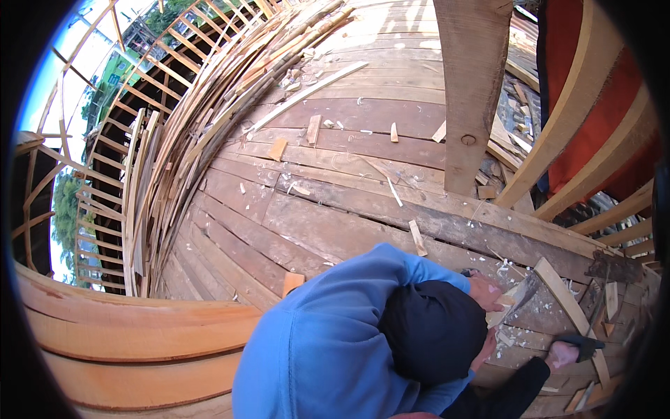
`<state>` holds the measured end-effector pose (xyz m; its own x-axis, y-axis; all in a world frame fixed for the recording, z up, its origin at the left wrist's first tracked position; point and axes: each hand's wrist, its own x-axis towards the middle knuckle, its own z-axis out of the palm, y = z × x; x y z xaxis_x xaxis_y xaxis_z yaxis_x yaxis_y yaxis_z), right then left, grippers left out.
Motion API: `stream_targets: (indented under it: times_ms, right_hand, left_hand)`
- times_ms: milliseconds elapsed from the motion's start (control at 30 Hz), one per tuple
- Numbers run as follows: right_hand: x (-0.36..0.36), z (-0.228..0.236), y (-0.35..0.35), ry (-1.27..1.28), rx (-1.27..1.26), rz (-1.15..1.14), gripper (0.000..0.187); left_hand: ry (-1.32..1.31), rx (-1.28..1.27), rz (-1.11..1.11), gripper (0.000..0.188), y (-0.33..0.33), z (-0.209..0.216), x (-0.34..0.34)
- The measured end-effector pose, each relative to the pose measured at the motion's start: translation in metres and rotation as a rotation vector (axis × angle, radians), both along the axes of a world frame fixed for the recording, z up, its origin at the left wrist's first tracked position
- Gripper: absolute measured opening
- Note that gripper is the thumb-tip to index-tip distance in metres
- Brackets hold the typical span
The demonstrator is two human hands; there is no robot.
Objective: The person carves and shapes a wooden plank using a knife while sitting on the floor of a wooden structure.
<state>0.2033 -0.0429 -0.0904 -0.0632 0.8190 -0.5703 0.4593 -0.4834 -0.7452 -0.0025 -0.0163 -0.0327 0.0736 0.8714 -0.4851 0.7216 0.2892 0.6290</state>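
Neither of my hands shows in the head view. Just below the middle, a co-worker in a blue sweatshirt (314, 342) and a dark cap (436, 332) bends over the plank floor. One hand of this person (486, 292) rests on a pale piece of wood (518, 297); the other hand (485, 351) is partly hidden by the cap. Something small and dark sits by the upper hand, too unclear to name. The co-worker's foot, in a dark sandal (579, 346), lies by a long light board (562, 297). A small reddish patch at the lower edge cannot be made out.
Long wood strips (216, 119) are piled along the left side. Curved orange-brown planks (153, 335) rise at lower left. An upright timber (471, 91) and curved ribs (572, 105) stand at right. Offcuts, including a small block (278, 149), and shavings litter the plank floor (328, 216).
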Motion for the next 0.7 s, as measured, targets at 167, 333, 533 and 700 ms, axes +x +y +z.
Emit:
stream_targets:
  times_ms: [167, 333, 533, 700]
  right_hand:
    - [0.001, 0.013, -0.001, -0.173, 0.010, 0.104, 0.068]
    - [-0.002, 0.019, 0.000, -0.208, -0.035, 0.169, 0.072]
    - [0.015, -0.073, 0.014, -0.492, 0.204, 0.326, 0.078]
    - [-0.015, -0.032, 0.017, -0.519, 0.075, 0.333, 0.081]
  left_hand:
    - [0.039, 0.027, -0.034, 0.065, -0.005, -0.009, -0.002]
    - [0.022, 0.027, -0.046, 0.063, -0.009, -0.020, -0.004]
    - [0.106, 0.054, -0.026, 0.061, -0.003, -0.016, -0.001]
    - [0.135, 0.115, 0.037, 0.062, -0.006, -0.025, -0.002]
